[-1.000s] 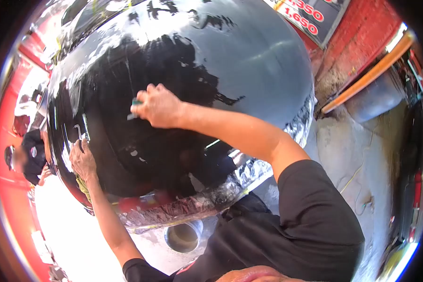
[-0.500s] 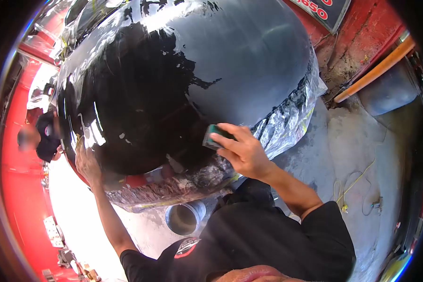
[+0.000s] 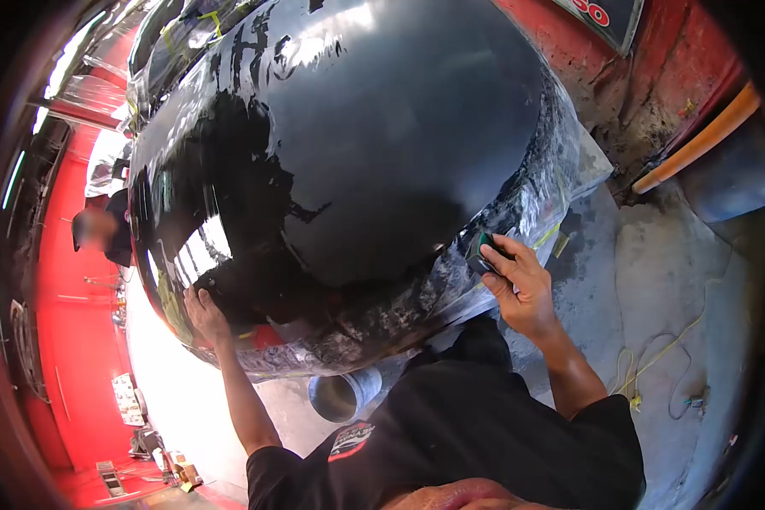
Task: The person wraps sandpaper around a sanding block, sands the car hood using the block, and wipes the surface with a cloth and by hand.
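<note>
A large curved black car panel (image 3: 399,153) fills the middle of the view. Part of its surface is wet and glossy, part is dull grey. My right hand (image 3: 525,287) pinches a small green-and-black sanding block (image 3: 479,253) near the panel's lower right edge; whether the block touches the surface is hard to see. On the lower left edge of the panel, my left hand (image 3: 206,316) lies with its fingers stretched out, holding nothing. Crumpled masking plastic (image 3: 450,285) runs along the near edge, beneath the block.
Below the panel stands a bucket (image 3: 346,395) on the concrete floor. A yellow cord (image 3: 654,367) lies on the floor at right. Farther right are an orange pole (image 3: 697,140) and a dark bin (image 3: 733,180). Another person (image 3: 106,228) is at the far left.
My right hand has carried the sanding block rightward, off the glossy area to the panel's edge. The whole view has shifted, and my left hand remains on the left edge.
</note>
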A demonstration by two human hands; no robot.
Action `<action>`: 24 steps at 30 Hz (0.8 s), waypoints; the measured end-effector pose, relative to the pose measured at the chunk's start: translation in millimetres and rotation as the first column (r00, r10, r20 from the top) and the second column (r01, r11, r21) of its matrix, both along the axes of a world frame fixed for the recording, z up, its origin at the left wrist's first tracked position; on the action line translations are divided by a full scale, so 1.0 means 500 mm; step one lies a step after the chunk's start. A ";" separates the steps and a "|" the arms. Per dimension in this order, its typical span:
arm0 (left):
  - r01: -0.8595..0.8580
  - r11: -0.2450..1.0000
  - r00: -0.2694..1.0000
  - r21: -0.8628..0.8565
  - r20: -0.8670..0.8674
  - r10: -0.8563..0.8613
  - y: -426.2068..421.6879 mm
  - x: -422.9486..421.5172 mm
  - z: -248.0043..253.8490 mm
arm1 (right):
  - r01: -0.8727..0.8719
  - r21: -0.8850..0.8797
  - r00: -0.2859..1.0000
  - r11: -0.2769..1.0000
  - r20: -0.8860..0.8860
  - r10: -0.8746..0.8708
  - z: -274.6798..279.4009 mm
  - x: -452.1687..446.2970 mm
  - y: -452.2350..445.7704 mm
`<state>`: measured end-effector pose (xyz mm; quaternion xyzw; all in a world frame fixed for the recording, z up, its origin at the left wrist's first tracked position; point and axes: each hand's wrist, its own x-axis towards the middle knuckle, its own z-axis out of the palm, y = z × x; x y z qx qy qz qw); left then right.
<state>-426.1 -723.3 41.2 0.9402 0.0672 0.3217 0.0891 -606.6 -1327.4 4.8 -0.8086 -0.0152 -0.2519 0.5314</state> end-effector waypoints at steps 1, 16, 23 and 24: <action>-0.002 0.999 1.000 -0.050 -0.007 0.002 -0.012 0.001 -0.003 | -0.002 -0.015 1.000 1.000 0.001 0.002 -0.004 0.002 -0.015; -0.079 0.995 0.995 0.055 -0.058 0.082 -0.015 0.017 -0.053 | 0.239 0.021 0.967 0.971 -0.095 -0.236 -0.071 -0.045 -0.162; -0.009 1.000 0.996 0.027 0.091 0.007 0.016 0.015 -0.080 | 0.506 0.094 0.861 0.857 -0.118 -0.495 -0.055 -0.096 -0.197; -0.008 0.999 0.995 -0.036 0.096 0.012 -0.015 0.005 -0.065 | 0.517 0.123 0.855 0.847 -0.124 -0.504 -0.064 -0.092 -0.204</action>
